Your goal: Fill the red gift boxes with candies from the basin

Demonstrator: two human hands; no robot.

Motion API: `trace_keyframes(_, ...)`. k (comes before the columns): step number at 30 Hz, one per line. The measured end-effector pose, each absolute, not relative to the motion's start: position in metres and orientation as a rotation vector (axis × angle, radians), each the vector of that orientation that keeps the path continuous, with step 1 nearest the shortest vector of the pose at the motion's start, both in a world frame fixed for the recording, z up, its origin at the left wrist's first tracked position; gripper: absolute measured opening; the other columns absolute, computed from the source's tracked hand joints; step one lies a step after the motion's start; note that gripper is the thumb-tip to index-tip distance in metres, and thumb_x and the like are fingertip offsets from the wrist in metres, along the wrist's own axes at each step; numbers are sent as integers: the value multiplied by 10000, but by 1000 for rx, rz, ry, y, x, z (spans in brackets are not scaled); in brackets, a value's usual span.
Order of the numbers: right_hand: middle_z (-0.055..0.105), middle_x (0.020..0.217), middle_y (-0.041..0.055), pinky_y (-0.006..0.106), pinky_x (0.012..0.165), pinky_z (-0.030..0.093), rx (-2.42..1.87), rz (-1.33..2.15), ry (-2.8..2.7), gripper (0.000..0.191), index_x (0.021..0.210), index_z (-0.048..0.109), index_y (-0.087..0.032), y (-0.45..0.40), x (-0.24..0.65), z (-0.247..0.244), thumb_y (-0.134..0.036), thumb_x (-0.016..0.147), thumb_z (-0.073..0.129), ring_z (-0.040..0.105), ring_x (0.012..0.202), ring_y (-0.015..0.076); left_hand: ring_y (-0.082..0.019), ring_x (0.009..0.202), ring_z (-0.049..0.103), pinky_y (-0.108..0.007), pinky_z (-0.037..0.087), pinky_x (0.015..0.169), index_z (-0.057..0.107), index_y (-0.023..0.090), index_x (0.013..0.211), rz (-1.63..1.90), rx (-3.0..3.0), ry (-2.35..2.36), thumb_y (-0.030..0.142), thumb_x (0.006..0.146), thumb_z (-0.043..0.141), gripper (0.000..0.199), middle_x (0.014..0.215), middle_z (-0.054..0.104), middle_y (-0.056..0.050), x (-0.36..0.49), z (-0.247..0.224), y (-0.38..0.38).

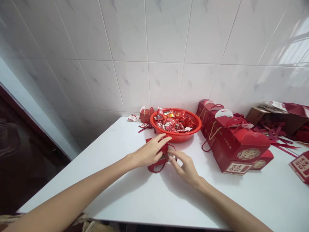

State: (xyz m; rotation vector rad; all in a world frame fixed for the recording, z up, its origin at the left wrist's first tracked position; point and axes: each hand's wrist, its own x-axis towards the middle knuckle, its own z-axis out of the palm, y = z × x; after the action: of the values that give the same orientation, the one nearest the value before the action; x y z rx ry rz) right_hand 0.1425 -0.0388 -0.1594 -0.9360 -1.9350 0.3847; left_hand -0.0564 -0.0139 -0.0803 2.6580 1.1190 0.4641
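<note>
Two hands are at a small red box (164,149), which sits on the white bench (132,199) just in front of the red basket (175,138). The left hand (151,153) reaches over its top, thumb and fingers apart; whether that grip presses on the card, I cannot tell. The right hand (187,167) has its fingertips by the red cord (156,172); whether this grip pinches anything is also unclear. The box looks light and fairly stiff, likely to crease if squeezed; its side panels seem the safest hold, the soft cord suiting fingertips.
</note>
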Motion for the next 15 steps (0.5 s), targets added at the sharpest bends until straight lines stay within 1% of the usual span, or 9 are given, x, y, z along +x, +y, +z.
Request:
trace_keyframes(2,743,858,60,327,711,530,-930,393,-1829,246,1050,718,-201,-40,150,-152,-305,980,507,635,702,183,-264,1326,506,-435,458,1096,443,182,1441,639,2644,1032,120,920,436,525,1489,449,-159,-53,-77,-14)
trace_keyframes(5,699,745,26,289,623,497,-906,420,-1667,207,945,742,-208,-40,159,-137,-310,946,562,571,625,156,-227,1217,576,-402,494,1043,541,192,1337,862,2624,922,173,982,398,383,1335,579,-122,-50,-73,-15)
trace_keyframes(8,711,744,24,287,616,486,-928,453,-1582,192,901,760,-213,-38,165,-127,-315,912,598,557,621,153,-205,1102,623,-370,527,962,640,195,1201,987,2597,847,197,1003,382,326,1237,620,-111,-49,-71,-17)
trace_keyframes(11,753,794,41,297,621,494,-975,535,-1515,203,895,775,-213,-37,168,-125,-335,887,612,595,645,168,-220,1090,631,-366,535,933,726,193,997,903,2615,825,189,936,484,249,1282,593,-117,-49,-66,-20)
trace_keyframes(13,770,813,51,309,639,514,-987,616,-1464,211,876,778,-209,-36,170,-124,-354,866,625,638,676,186,-251,1155,608,-395,517,973,749,206,888,789,2651,841,147,861,534,224,1314,588,-100,-50,-62,-23)
trace_keyframes(15,783,844,65,329,677,542,-982,709,-1410,218,859,779,-204,-34,172,-124,-377,842,647,683,736,214,-279,1233,568,-444,477,1034,758,218,818,674,2695,873,93,804,530,260,1341,591,-82,-51,-56,-25)
